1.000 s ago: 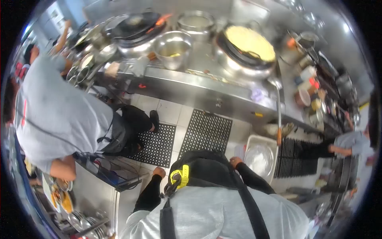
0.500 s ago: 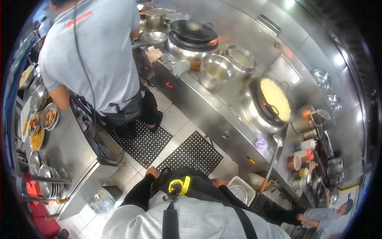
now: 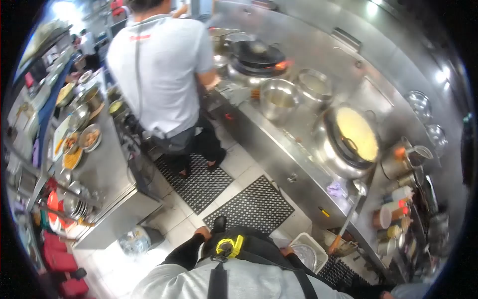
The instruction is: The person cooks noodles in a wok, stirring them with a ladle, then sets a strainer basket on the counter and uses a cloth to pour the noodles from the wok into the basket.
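Note:
My left hand (image 3: 203, 232) hangs low beside the black apron (image 3: 249, 237), its fingers too small and blurred to make out. On the apron's other side is my right hand (image 3: 286, 250), near a white tub (image 3: 318, 257) on the floor; its fingers are likewise unclear. A yellow strap (image 3: 236, 246) crosses the chest. In front, a wok with yellow food (image 3: 357, 133) sits on the steel stove, and a long-handled ladle (image 3: 348, 219) leans at the stove's edge.
A co-worker in a grey shirt (image 3: 164, 74) stands at the stove's far left by a black wok (image 3: 256, 55) with flame. Bowls of food (image 3: 90, 138) stand on the left counter (image 3: 107, 174). Black mats (image 3: 256, 205) lie on the floor. A steel pot (image 3: 280, 99) is on the stove.
The view has turned left, showing more of the left counter and red stools. The co-worker now appears more upright, with an arm toward the stove. My hands stay low beside the apron.

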A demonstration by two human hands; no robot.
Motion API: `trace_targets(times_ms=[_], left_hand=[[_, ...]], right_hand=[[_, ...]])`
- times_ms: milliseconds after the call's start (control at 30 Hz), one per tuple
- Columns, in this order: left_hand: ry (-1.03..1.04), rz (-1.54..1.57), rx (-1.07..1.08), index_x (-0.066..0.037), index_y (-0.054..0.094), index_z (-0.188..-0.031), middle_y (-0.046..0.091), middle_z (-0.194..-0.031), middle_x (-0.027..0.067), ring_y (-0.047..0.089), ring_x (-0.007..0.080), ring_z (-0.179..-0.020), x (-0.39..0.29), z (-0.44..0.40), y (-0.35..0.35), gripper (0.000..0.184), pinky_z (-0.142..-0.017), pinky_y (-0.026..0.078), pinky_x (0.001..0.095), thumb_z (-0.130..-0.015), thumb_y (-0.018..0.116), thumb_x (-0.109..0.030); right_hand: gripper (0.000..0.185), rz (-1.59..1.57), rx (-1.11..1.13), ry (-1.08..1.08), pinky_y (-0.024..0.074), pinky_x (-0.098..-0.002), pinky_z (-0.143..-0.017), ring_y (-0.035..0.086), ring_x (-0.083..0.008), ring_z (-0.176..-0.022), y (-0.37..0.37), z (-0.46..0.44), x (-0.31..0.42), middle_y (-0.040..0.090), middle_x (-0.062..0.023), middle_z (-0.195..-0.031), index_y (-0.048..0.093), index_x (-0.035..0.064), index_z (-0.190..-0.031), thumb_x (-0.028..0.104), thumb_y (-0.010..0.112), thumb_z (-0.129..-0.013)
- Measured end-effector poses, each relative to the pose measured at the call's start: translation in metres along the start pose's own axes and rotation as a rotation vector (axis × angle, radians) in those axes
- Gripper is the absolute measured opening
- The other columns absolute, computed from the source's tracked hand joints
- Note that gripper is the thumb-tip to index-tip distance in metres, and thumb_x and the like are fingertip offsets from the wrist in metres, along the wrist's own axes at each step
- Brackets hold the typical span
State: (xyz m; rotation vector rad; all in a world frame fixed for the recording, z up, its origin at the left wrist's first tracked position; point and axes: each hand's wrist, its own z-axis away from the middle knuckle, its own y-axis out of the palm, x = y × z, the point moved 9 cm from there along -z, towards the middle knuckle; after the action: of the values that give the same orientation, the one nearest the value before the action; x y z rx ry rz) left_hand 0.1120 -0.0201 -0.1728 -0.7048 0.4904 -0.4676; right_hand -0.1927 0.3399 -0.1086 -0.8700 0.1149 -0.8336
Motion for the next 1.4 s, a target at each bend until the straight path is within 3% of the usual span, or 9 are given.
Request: trace_targets(times_ms=[267, 367, 667, 700, 733, 867, 900, 1067, 1400], left_hand=[[-0.121, 0.325, -0.120, -0.001, 0.072, -0.087, 0.068, -0.092, 0.0254, 0.068, 0.0380, -0.089, -0.030, 0.069, -0.025, 0.029, -0.078, 0.053, 0.0450, -0.075, 0.062, -0.025], [-0.237, 0.334, -0.013, -0.002, 0.071, -0.097, 0.068, -0.101, 0.0235, 0.066, 0.0377, -0.099, -0.014, 0.070, -0.019, 0.033, -0.085, 0.053, 0.0458, -0.076, 0.060, -0.025], [-0.065, 0.101, -0.016, -0.001, 0.071, -0.094, 0.068, -0.101, 0.0226, 0.066, 0.0365, -0.098, 0.038, 0.006, -0.016, 0.033, -0.085, 0.054, 0.0428, -0.072, 0.061, -0.023], [-0.059, 0.088, -0.020, -0.001, 0.071, -0.092, 0.068, -0.101, 0.0219, 0.066, 0.0362, -0.098, 0.038, 0.004, -0.032, 0.032, -0.084, 0.054, 0.0426, -0.072, 0.061, -0.023], [0.015, 0.036, -0.022, -0.002, 0.071, -0.089, 0.069, -0.099, 0.0202, 0.067, 0.0360, -0.095, 0.036, -0.001, -0.045, 0.030, -0.082, 0.054, 0.0435, -0.073, 0.060, -0.024], [0.254, -0.016, -0.138, -0.010, 0.073, -0.089, 0.068, -0.103, 0.0145, 0.064, 0.0320, -0.100, 0.063, -0.043, -0.064, 0.026, -0.089, 0.051, 0.0429, -0.080, 0.054, -0.026], [0.202, -0.069, -0.251, -0.012, 0.073, -0.086, 0.068, -0.101, 0.0121, 0.064, 0.0304, -0.097, 0.082, -0.070, -0.050, 0.022, -0.087, 0.051, 0.0428, -0.079, 0.055, -0.024], [0.290, 0.058, -0.015, -0.009, 0.069, -0.085, 0.067, -0.087, 0.0103, 0.065, 0.0286, -0.083, 0.125, -0.078, -0.078, 0.016, -0.073, 0.052, 0.0404, -0.082, 0.058, -0.020], [0.534, -0.222, 0.216, -0.006, 0.064, -0.090, 0.063, -0.078, 0.0062, 0.061, 0.0203, -0.073, 0.091, -0.118, -0.186, 0.015, -0.065, 0.049, 0.0339, -0.087, 0.058, -0.019]], right_hand=[[0.036, -0.064, 0.069, -0.115, 0.0503, -0.0450, -0.085, 0.064, -0.0352, -0.098, 0.175, -0.080, -0.123, 0.069, -0.0157, -0.100, 0.073, 0.0104, -0.093, 0.039, 0.054, -0.083], [0.037, 0.012, 0.006, -0.064, 0.0502, -0.0449, -0.085, 0.065, -0.0347, -0.097, 0.036, -0.038, -0.045, 0.069, -0.0159, -0.098, 0.072, 0.0082, -0.093, 0.038, 0.054, -0.082], [0.022, -0.504, -0.104, 0.105, 0.0509, -0.0399, -0.071, 0.064, -0.0281, -0.077, -0.060, -0.061, 0.045, 0.067, -0.0116, -0.080, 0.067, 0.0059, -0.084, 0.027, 0.061, -0.080], [0.028, 0.391, -0.091, -0.289, 0.0510, -0.0409, -0.076, 0.064, -0.0303, -0.087, -0.028, -0.094, 0.058, 0.067, -0.0135, -0.094, 0.067, 0.0061, -0.093, 0.030, 0.064, -0.080], [0.033, -0.409, 0.002, 0.206, 0.0503, -0.0429, -0.081, 0.063, -0.0335, -0.095, -0.040, -0.077, 0.043, 0.066, -0.0155, -0.106, 0.067, 0.0066, -0.098, 0.035, 0.063, -0.082], [0.036, 0.076, -0.159, -0.113, 0.0498, -0.0479, -0.082, 0.063, -0.0359, -0.097, 0.033, -0.151, 0.039, 0.066, -0.0198, -0.105, 0.062, 0.0086, -0.109, 0.035, 0.055, -0.086], [0.035, -0.297, -0.135, 0.188, 0.0503, -0.0472, -0.081, 0.063, -0.0364, -0.095, -0.022, -0.102, 0.061, 0.066, -0.0199, -0.102, 0.063, 0.0077, -0.106, 0.034, 0.056, -0.084], [0.025, -0.565, -0.379, 0.290, 0.0501, -0.0446, -0.081, 0.065, -0.0326, -0.094, -0.032, -0.046, 0.092, 0.069, -0.0178, -0.096, 0.068, 0.0063, -0.091, 0.026, 0.056, -0.083], [0.037, -0.866, 0.165, 0.475, 0.0519, -0.0421, -0.079, 0.066, -0.0341, -0.093, 0.248, 0.038, 0.230, 0.068, -0.0195, -0.101, 0.069, 0.0054, -0.103, 0.031, 0.063, -0.078]])
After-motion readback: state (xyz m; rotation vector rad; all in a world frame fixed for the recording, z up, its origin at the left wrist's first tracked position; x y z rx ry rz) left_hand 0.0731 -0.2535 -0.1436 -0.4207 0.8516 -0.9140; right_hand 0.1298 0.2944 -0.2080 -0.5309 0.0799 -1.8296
